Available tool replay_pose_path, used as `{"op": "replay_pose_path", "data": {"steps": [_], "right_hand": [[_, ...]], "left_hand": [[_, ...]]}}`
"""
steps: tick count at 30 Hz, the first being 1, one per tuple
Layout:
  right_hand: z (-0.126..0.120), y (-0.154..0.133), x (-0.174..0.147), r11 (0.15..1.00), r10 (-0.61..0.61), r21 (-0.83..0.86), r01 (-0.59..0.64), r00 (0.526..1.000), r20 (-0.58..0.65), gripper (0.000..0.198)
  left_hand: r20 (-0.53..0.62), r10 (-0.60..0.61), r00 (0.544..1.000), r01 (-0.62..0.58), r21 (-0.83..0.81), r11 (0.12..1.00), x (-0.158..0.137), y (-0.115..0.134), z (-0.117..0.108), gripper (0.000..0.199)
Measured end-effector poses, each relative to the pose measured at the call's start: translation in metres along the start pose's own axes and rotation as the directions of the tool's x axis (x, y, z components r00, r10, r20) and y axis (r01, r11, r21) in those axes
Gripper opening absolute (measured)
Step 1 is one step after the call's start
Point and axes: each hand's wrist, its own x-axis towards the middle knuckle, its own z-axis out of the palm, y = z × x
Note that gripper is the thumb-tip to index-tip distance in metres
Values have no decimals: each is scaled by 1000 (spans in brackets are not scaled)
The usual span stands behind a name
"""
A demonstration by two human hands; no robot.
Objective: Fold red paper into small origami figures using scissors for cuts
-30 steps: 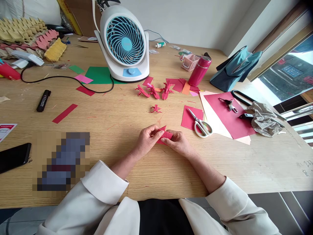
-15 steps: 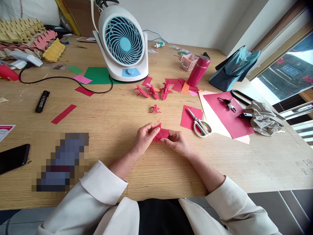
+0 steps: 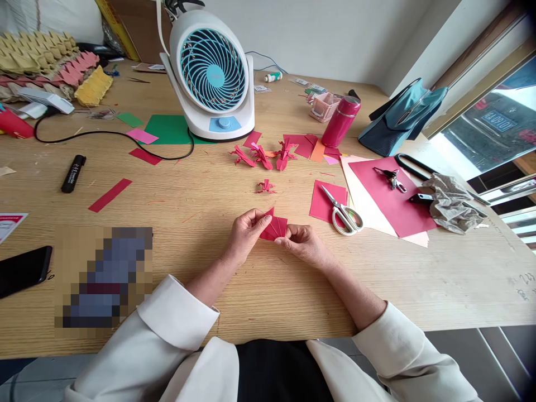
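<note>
A partly folded piece of red origami paper [image 3: 276,227] is held between my two hands, low over the table, with crease lines on its face and a point sticking up. My left hand [image 3: 247,235] pinches its left side, thumb on top. At its lower right, my right hand [image 3: 305,244] grips the edge between thumb and fingers. Just beyond lies a small folded red paper figure [image 3: 266,186]. Farther back are several larger folded red figures [image 3: 263,156]. To the right, white-handled scissors [image 3: 344,218] rest partly on red paper squares [image 3: 318,200].
A white and blue fan [image 3: 215,75] stands at the back, its black cable running left. Behind on the right are a red flask [image 3: 341,121] and a teal bag [image 3: 400,120]. Large red sheets [image 3: 389,201] lie right. A black marker [image 3: 73,174] and phone [image 3: 25,271] are left.
The red paper has turned slightly and shifted a little left, showing more of its creased face. Both hands keep their pinch on it.
</note>
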Motion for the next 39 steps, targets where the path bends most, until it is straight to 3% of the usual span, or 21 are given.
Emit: {"op": "replay_pose_path", "data": {"steps": [4, 9, 13, 18, 25, 32, 39], "right_hand": [[-2, -5, 0, 1000, -27, -1, 27, 1000, -9, 49], [-5, -9, 2, 999, -36, 13, 37, 998, -56, 46], [-4, -7, 3, 999, -45, 13, 45, 998, -36, 43], [-3, -3, 5, 998, -57, 7, 58, 997, -42, 43], [-5, 0, 6, 995, -50, 81, 58, 994, -93, 44], [-4, -1, 5, 994, -47, 93, 56, 995, -91, 42], [-5, -1, 5, 998, -27, 57, 34, 993, -114, 43]], "left_hand": [[31, 22, 999, -23, 23, 999, 2, 1, -3, 31], [126, 116, 985, -142, 218, 965, 6, -5, -9, 30], [217, 95, 971, -159, 299, 941, 3, -6, -8, 29], [181, 65, 981, -108, 239, 965, 0, -5, -4, 30], [225, 120, 967, -181, 271, 945, 0, -9, -1, 24], [199, 89, 976, -176, 480, 860, -3, 0, -1, 25], [205, 56, 977, -152, 490, 858, -5, 4, 1, 16]]}}
